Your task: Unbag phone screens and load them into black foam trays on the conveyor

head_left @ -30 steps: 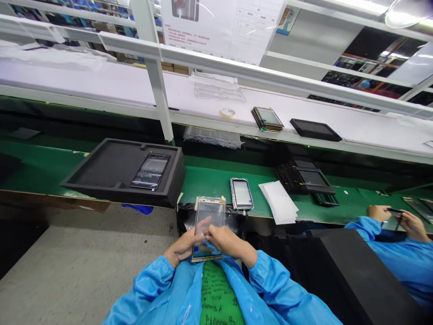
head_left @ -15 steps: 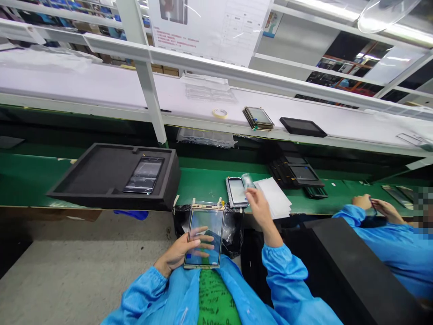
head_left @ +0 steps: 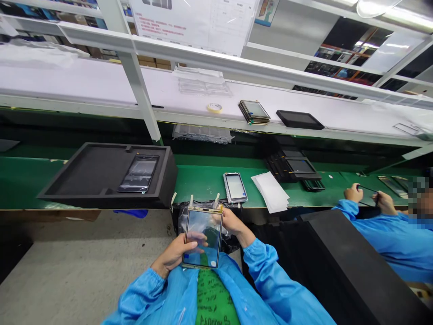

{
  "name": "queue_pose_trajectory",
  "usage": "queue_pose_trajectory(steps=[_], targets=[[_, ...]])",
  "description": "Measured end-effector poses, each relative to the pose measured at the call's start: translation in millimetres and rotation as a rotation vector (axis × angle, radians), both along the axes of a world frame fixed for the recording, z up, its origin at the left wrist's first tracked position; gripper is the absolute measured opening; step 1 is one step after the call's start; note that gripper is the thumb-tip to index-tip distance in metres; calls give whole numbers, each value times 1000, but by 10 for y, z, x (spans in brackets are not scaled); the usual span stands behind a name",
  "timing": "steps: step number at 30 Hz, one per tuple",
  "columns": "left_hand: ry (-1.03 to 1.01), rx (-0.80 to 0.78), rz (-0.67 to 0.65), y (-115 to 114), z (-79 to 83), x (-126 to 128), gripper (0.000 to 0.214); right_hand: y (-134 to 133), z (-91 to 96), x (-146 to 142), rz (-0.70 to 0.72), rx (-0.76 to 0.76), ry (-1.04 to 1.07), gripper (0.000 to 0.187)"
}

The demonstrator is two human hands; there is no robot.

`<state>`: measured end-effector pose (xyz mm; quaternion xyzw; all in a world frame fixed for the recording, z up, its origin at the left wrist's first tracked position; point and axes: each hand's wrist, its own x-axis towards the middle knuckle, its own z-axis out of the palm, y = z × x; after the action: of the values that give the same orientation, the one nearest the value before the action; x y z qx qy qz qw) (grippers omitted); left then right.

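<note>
A gold-framed glass display panel (head_left: 206,221) is held upright in front of the person's chest, tilted slightly, just above a black bag lined with clear plastic (head_left: 189,221). Two small tape tabs (head_left: 191,199) stand up from its top edge. The left hand (head_left: 176,255) supports it from behind: its fingers (head_left: 194,237) lie spread and nearly flat across the back of the glass, showing through it, with the lower left of the frame resting against the hand. The right hand (head_left: 232,223) grips the upper right corner, its fingers curled around the frame. Blue sleeves (head_left: 260,266) cover both forearms.

On the green workbench (head_left: 199,185) beyond the hands, a second glass panel in a silver frame (head_left: 235,187) lies just beside a stack of white sheets (head_left: 270,192). To the left, a black foam tray (head_left: 108,176) holds a dark panel (head_left: 138,174) in its recess. Dark panels (head_left: 292,167) are stacked to the right of the white sheets. On the white shelf above sit a roll of tape (head_left: 214,107), a stack of panels (head_left: 253,112), a black tablet-shaped tray (head_left: 299,119) and clear plastic trays (head_left: 203,83). Off to the right, a co-worker in a blue smock (head_left: 382,239) holds a dark panel (head_left: 367,194) in both hands.
</note>
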<state>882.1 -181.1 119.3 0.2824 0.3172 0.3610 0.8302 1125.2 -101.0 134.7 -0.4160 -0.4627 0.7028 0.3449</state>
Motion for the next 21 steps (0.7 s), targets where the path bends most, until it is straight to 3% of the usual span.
queue_pose_trajectory(steps=[3, 5, 8, 11, 14, 16, 18, 21], targets=[[19, -25, 101, -71, -57, -83, 30, -156, -256, 30, 108, 67, -160, 34], [41, -76, 184, -130, -88, -149, 33, -293, -365, 86, 207, 72, -208, 37], [131, -168, 295, -215, -124, -251, 53, -498, -407, 134, 382, 119, -221, 61], [301, -187, 328, -280, -164, -350, 56, -631, -442, 106, 435, 124, -210, 50], [405, -195, 413, -335, -213, -442, 49, -661, -638, 93, 268, -140, -165, 27], [401, -240, 552, -375, -253, -507, 51, -621, -843, 134, 107, -313, -175, 19], [382, -310, 730, -427, -301, -583, 53, -524, -1057, 196, -19, -344, -307, 18], [394, -354, 937, -541, -370, -700, 48, -259, -1335, 238, -100, -273, -555, 22]])
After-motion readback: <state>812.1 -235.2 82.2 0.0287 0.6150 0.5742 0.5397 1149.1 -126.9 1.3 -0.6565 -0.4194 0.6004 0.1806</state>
